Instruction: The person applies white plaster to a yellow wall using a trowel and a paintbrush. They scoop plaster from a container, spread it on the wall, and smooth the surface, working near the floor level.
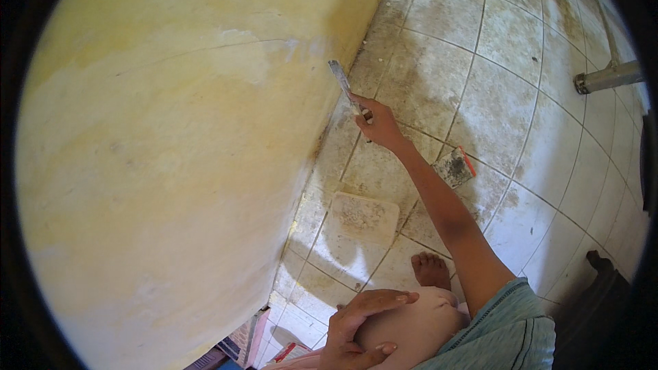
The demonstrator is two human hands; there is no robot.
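Note:
My right hand (380, 123) is stretched out toward the yellow wall (171, 137) on the left, its fingers closed round what looks like a putty knife (343, 82). The tool's grey, whitish-smeared tip is at or close to the wall surface; I cannot tell whether it touches. Pale streaks (301, 49) mark the wall just beyond the tip, beside a thin crack. Low in the view, my left hand (360, 322) rests on my bent knee (411, 322), fingers apart and holding nothing.
On the dirty tiled floor (507, 96) lie a pale, rounded square sheet or lid (364, 218) and a stained flat piece with a red edge (454, 166). Metal furniture legs (610, 79) stand at right. My bare foot (432, 268) is near the knee. A dark object (596, 294) sits lower right.

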